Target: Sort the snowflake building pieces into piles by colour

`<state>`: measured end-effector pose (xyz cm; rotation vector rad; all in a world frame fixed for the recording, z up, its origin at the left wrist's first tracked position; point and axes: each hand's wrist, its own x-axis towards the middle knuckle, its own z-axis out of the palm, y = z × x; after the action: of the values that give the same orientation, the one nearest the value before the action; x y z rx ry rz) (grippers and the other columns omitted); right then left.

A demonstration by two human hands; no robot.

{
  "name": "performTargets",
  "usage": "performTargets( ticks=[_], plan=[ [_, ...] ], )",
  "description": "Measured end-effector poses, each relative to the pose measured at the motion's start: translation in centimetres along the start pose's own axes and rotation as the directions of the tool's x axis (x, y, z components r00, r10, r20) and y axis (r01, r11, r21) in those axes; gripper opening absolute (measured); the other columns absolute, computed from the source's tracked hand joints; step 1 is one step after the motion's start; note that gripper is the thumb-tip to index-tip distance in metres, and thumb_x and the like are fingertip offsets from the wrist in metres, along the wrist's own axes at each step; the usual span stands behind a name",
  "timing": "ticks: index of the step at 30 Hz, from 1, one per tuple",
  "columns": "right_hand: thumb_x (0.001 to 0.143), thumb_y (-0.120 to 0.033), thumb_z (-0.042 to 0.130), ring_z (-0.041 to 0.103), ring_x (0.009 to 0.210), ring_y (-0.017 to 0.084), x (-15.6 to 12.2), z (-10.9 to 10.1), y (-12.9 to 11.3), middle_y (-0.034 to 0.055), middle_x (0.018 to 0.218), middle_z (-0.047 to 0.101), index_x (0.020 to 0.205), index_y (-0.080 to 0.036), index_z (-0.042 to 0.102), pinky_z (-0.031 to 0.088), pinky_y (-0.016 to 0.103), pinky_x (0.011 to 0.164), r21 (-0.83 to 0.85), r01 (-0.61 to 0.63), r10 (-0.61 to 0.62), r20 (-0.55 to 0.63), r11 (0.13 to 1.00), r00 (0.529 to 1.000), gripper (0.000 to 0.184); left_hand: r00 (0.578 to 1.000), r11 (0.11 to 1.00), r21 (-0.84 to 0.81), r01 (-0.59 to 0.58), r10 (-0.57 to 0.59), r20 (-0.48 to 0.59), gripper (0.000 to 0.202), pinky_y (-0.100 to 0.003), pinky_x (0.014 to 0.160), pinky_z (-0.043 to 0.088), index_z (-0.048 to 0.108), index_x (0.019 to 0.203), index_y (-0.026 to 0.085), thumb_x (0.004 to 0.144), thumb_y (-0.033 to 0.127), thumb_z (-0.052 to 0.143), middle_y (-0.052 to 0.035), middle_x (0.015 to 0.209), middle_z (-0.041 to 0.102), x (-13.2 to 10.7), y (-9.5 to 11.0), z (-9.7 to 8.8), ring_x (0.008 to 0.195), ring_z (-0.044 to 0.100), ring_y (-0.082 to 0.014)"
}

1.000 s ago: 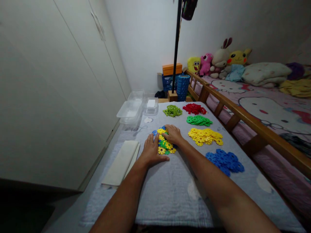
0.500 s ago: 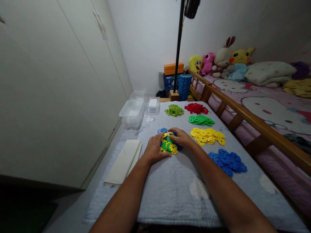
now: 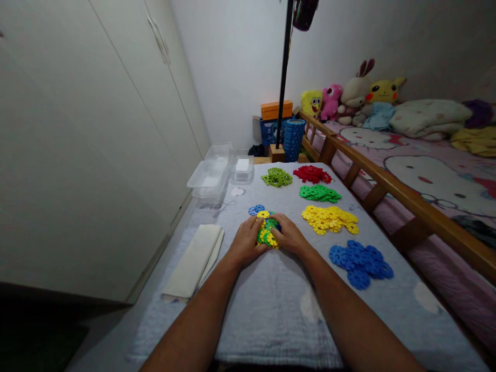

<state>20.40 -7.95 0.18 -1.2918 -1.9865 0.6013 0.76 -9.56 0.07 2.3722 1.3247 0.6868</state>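
In the middle of the table lies a heap of mixed yellow, green and blue plastic snowflake discs [image 3: 266, 237]. My left hand [image 3: 246, 238] curves round its left side, thumb along the near edge. From the right, my right hand [image 3: 289, 234] closes in with its fingers over the top and far side. Both hands touch the discs and hide part of the heap. A few lighter blue discs [image 3: 256, 210] lie just beyond my left fingertips.
Sorted discs lie along the right: blue [image 3: 361, 261], yellow [image 3: 329, 219], green [image 3: 320, 194], red [image 3: 312, 174] and lime [image 3: 276, 177]. Clear plastic boxes [image 3: 208, 175] stand back left, near a folded cream cloth [image 3: 192, 262]. A wooden bed rail [image 3: 413, 206] borders the right side.
My right hand has moved slightly nearer to me and drawn in the discs on the right. Less blue now shows beside it, and the lighter blue discs are more exposed.
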Motion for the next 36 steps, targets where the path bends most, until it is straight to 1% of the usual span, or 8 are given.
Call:
performTargets(
  ticks=[4,8,15,19,24,29,32,36],
  plan=[
    [0.081,-0.018,0.056,0.06,0.116,0.022,0.0,-0.1,0.4,0.0108,0.123,0.065,0.122,-0.019,0.062,0.046,0.04,0.106,0.121,0.041,-0.033,-0.07,0.992,0.997,0.041,1.0,0.996,-0.092,-0.018,0.018,-0.001,0.075,-0.054,0.122,0.031,0.044,0.144,0.014,0.075,0.027,0.07,-0.021,0.153,0.044,0.2,0.0,0.0,0.145,0.039,-0.034],
    [0.082,-0.027,0.063,0.056,0.123,0.025,-0.2,-1.0,0.7,0.0125,0.128,0.063,0.125,-0.02,0.063,0.042,0.045,0.111,0.051,0.057,-0.051,-0.109,0.997,0.993,0.043,1.0,0.985,-0.175,0.004,-0.005,-0.005,0.088,-0.053,0.124,0.027,0.039,0.148,0.011,0.068,0.027,0.072,-0.0219,0.154,0.041,0.1,-0.4,-0.5,0.146,0.037,-0.0353],
    [0.062,-0.062,0.083,0.027,0.149,0.038,-0.9,-1.5,0.8,0.0183,0.159,0.036,0.157,-0.022,0.033,0.023,0.058,0.119,-0.199,0.052,-0.002,0.246,0.979,0.969,0.115,0.973,0.956,-0.186,0.226,-0.229,0.002,0.077,-0.049,0.124,0.026,0.034,0.151,0.016,0.08,0.03,0.06,-0.0178,0.156,0.039,1.6,-0.5,-1.5,0.15,0.032,-0.0304],
    [0.059,-0.06,0.086,0.028,0.149,0.038,-1.1,-1.0,0.8,0.0198,0.161,0.034,0.161,-0.022,0.025,0.019,0.059,0.12,-0.235,0.069,-0.001,0.28,0.969,0.96,0.125,0.941,0.941,0.001,0.338,-0.338,-0.004,0.061,-0.054,0.122,0.025,0.041,0.147,0.017,0.091,0.037,0.052,-0.02,0.159,0.037,4.4,0.2,-1.5,0.151,0.03,-0.0322],
    [0.062,-0.051,0.087,0.037,0.143,0.036,-1.0,-0.9,0.5,0.0207,0.155,0.042,0.16,-0.018,0.027,0.026,0.055,0.118,-0.202,0.066,-0.024,0.204,0.977,0.979,0.12,0.95,0.944,0.122,0.308,-0.312,0.013,0.051,-0.058,0.117,0.029,0.051,0.14,0.016,0.095,0.04,0.048,-0.0188,0.148,0.052,7.1,-0.1,-1.2,0.141,0.042,-0.0328],
    [0.068,-0.043,0.085,0.046,0.135,0.032,-0.7,-1.1,0.7,0.0178,0.147,0.05,0.156,-0.019,0.034,0.035,0.05,0.113,-0.173,0.017,0.003,0.112,0.985,0.994,0.104,0.981,0.983,-0.072,0.167,-0.159,0.109,0.033,-0.044,0.114,0.039,0.068,0.117,0.02,0.091,0.026,0.047,-0.0081,0.128,0.066,6.8,-0.8,-1.4,0.124,0.057,-0.0216],
    [0.075,-0.041,0.081,0.051,0.127,0.03,-0.3,-1.1,0.9,0.0154,0.138,0.056,0.146,-0.019,0.047,0.039,0.047,0.108,-0.183,0.013,0.002,0.081,0.983,0.997,0.082,0.987,0.963,-0.232,0.135,-0.109,0.12,0.034,-0.037,0.109,0.046,0.07,0.112,0.019,0.087,0.022,0.046,-0.0071,0.12,0.068,5.9,-0.8,-1.7,0.115,0.061,-0.0194],
    [0.092,-0.037,0.063,0.055,0.117,0.027,0.4,-0.8,0.7,0.0125,0.123,0.063,0.126,-0.02,0.063,0.043,0.043,0.102,-0.263,0.004,0.015,0.072,0.965,0.997,0.038,0.983,0.934,-0.324,0.153,-0.111,0.144,0.048,-0.038,0.11,0.046,0.059,0.131,0.018,0.085,0.024,0.05,-0.009,0.133,0.063,4.5,-0.3,-2.2,0.122,0.06,-0.021]
  ],
)
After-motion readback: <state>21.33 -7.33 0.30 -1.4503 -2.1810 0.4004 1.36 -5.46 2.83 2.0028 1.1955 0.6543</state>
